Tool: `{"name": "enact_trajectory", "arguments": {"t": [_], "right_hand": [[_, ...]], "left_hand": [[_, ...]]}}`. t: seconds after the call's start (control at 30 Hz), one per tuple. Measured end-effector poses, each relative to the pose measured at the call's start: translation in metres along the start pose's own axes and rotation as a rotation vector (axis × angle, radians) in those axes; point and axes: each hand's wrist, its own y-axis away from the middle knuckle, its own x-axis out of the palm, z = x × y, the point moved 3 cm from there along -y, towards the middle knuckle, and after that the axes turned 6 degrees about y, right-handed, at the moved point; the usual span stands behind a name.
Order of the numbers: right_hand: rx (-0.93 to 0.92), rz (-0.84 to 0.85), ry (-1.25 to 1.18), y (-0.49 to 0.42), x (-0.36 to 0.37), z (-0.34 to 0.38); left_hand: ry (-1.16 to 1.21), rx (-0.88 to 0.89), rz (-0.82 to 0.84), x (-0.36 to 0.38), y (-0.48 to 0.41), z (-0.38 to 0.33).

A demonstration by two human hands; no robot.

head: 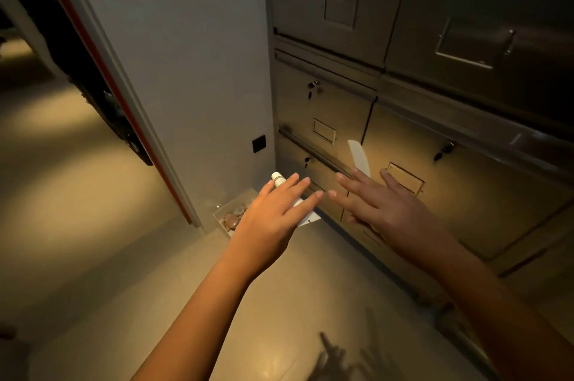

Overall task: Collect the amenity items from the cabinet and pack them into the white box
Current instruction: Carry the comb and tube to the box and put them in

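My left hand (273,216) reaches forward with its fingers stretched out, holding a small white bottle (277,178) whose cap sticks out past the thumb side. A flat white piece (307,217) shows under its fingers; I cannot tell whether the hand holds it. My right hand (382,206) is level with the left, fingers spread, with a flat white packet (358,157) sticking up behind them. Both hands are in front of the lowest drawers of the metal cabinet (466,194). A pale open box (219,215) with several small items sits on the floor below the left hand.
A white wall panel (186,85) stands left of the cabinet, with a red-edged door frame (102,64) beside it. The cabinet drawers are closed, with keys in some locks (313,85). Pale floor (93,225) spreads to the left and in front.
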Motion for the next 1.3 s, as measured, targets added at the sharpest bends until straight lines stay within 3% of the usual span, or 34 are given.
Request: {"name": "enact_trajectory", "arguments": {"t": [0.3, 0.83, 1.1, 1.3], "right_hand": [[-0.138, 0.025, -0.105, -0.098, 0.063, -0.048], [-0.202, 0.057, -0.195, -0.357, 0.189, -0.074], [-0.323, 0.091, -0.258, -0.424, 0.242, -0.101], [-0.444, 0.147, -0.384, -0.461, 0.31, -0.124]], "left_hand": [[-0.028, -0.155, 0.013, 0.026, -0.04, 0.09], [-0.028, -0.315, 0.014, 0.034, -0.096, 0.35], [-0.045, -0.332, 0.076, 0.057, -0.117, 0.417], [-0.065, -0.496, 0.06, 0.092, -0.125, 0.453]]}}
